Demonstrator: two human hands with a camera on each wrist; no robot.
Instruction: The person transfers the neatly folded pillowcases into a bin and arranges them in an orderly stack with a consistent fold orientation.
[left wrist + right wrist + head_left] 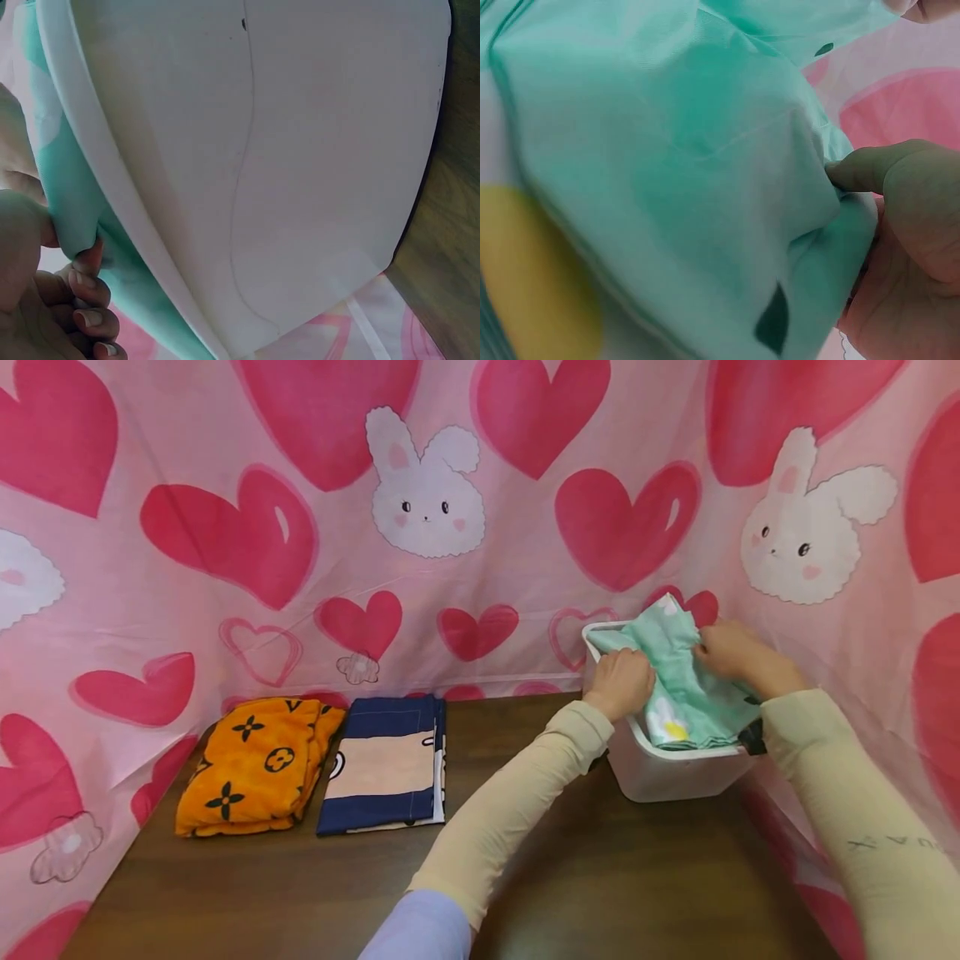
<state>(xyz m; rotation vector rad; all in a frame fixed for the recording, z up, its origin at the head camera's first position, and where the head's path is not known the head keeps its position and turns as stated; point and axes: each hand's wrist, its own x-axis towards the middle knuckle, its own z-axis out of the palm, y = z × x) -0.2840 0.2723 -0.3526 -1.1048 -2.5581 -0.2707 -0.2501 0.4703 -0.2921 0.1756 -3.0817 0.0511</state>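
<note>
A mint-green cloth (671,647) with white and yellow prints lies bunched in the mouth of a white plastic bin (667,782), its top rising above the rim. My left hand (622,683) is at the bin's left rim, and the left wrist view has its thumb and index finger pinching a fold of the cloth (71,195) just beyond the rim. On the far right side, my right hand (737,652) grips another part of the cloth; its thumb (859,171) presses into a fold in the right wrist view. The cloth hides the bin's inside.
A folded orange fleece (258,768) with dark motifs lies on the left of the brown wooden table (555,868). Beside it is a folded navy and beige cloth (386,764). A pink curtain (525,543) with hearts and rabbits hangs behind and along both sides.
</note>
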